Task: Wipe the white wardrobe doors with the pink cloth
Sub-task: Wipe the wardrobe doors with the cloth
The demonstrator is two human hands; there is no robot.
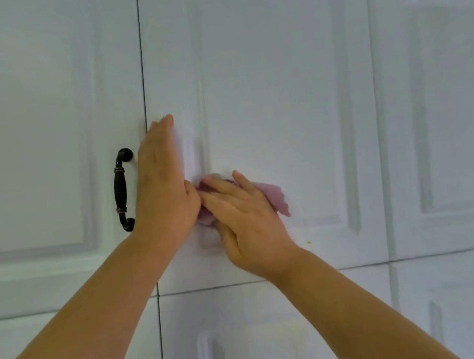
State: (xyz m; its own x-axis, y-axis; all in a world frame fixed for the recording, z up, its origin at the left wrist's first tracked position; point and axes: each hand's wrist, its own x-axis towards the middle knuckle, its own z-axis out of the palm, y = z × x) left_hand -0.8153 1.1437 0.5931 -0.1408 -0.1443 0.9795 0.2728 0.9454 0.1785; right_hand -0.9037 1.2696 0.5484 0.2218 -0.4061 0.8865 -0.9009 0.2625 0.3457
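Observation:
White panelled wardrobe doors fill the view; the middle door (264, 89) is the one I am touching. My right hand (245, 222) presses the pink cloth (275, 197) flat against the lower left part of that door, fingers spread over it, so most of the cloth is hidden. My left hand (164, 186) lies flat and open against the door's left edge, fingers pointing up, its thumb side touching my right fingertips.
A black handle (121, 190) stands upright on the left door (36, 126), just left of my left hand. Another white door (439, 102) is at the right. Lower doors (274, 335) begin below a horizontal gap.

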